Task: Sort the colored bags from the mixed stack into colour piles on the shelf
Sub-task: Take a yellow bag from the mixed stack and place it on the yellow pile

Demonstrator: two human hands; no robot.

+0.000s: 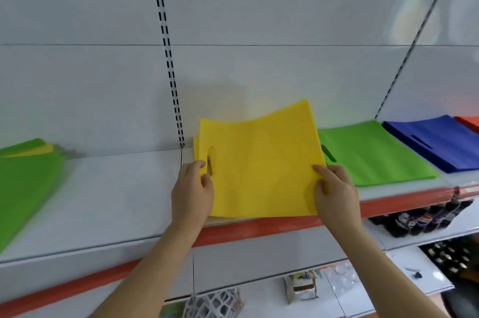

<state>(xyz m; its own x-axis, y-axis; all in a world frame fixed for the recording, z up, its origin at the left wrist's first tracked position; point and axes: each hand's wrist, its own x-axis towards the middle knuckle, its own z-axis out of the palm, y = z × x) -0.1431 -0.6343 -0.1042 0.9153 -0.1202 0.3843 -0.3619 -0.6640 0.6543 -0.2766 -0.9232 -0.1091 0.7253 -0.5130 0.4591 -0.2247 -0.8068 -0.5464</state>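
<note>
Head view: gripped a yellow bag (pixel 261 162) at both near corners. Left hand (pixel 193 192) curled round the handle-slot edge, thumb on top. Right hand (pixel 334 193) pinched the opposite edge, thumb over the fabric. Held over the yellow pile (pixel 196 146) on the shelf (pixel 116 201); mixed stack (pixel 26 177) far left, green pile (pixel 375 154) and blue pile (pixel 435 144) right.

Looks like a shop: white gondola shelf (pixel 124 203) w/ red price-strip edge (pixel 259 229), slotted upright (pixel 168 58) on back panel, soda bottles (pixel 425 219) & small packaged goods (pixel 302 288) on lower shelves.
</note>
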